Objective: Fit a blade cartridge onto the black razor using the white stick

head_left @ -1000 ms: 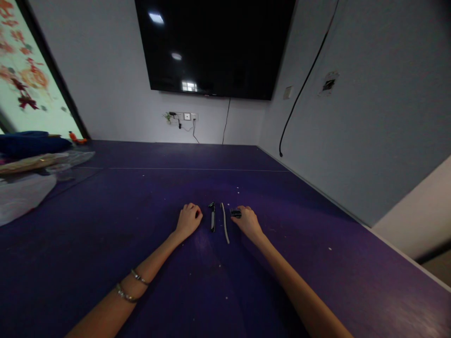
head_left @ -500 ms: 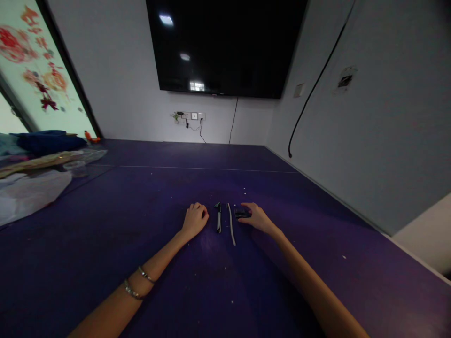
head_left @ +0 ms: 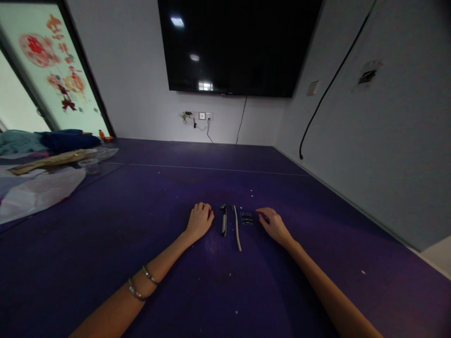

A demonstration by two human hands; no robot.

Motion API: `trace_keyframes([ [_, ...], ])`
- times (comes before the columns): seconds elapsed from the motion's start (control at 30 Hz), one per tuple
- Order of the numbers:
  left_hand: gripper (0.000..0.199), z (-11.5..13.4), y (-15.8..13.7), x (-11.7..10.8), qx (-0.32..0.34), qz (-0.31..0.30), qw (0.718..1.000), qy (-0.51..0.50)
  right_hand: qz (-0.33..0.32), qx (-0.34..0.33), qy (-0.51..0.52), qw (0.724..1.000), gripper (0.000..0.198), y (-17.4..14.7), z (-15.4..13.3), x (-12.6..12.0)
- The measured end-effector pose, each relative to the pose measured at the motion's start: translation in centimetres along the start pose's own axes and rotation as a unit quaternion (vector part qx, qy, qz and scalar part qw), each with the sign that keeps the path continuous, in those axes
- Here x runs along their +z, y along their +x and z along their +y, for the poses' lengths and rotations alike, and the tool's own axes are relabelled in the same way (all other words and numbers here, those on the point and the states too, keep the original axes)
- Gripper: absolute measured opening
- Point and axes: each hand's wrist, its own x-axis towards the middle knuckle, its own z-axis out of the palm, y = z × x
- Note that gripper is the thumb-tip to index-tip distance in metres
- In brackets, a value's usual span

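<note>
My left hand (head_left: 199, 221) rests on the purple surface in a loose curl, its knuckles forward, with nothing showing in it. Just to its right lies a black-and-grey razor (head_left: 224, 224), its head at the far end. Beside the razor is a slim, slightly bent whitish stick like a toothbrush (head_left: 237, 230), apart from both hands. A small clear pack with dark pieces (head_left: 247, 218) lies flat to the right of the stick. My right hand (head_left: 275, 225) is open beside that pack, fingers apart and not touching it.
Cloths (head_left: 70, 141) and a white plastic bag (head_left: 45, 190) are heaped at the left. A television (head_left: 232, 47) hangs on the far wall above sockets with cords. A thick black cable (head_left: 327, 84) hangs along the right wall. Small white specks dot the purple surface (head_left: 169, 281).
My right hand has let go of the small pack and drawn away to the right. My left hand stays beside the razor. The whole view has shifted slightly.
</note>
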Motion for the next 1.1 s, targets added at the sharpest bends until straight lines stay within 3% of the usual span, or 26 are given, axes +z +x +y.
trace_keyframes([
  [0.1, 0.037, -1.0, 0.3, -0.1, -0.013, 0.023, 0.998, 0.062, -0.030, -0.050, -0.120, 0.991, 0.034, -0.4, 0.9, -0.8],
  [0.27, 0.052, -3.9, 1.0, 0.4, -0.057, -0.009, 0.992, 0.113, -0.049, 0.048, -0.219, 0.973, 0.043, -0.8, 2.5, -1.2],
  [0.4, 0.054, -5.2, 1.4, 1.0, -0.078, -0.056, 0.990, 0.105, -0.073, 0.083, -0.226, 0.968, 0.044, -0.8, 2.7, -1.1],
  [1.1, 0.053, -5.2, 1.5, 0.9, -0.076, -0.059, 0.991, 0.097, -0.066, 0.089, -0.229, 0.967, 0.044, -0.7, 2.3, -1.1],
])
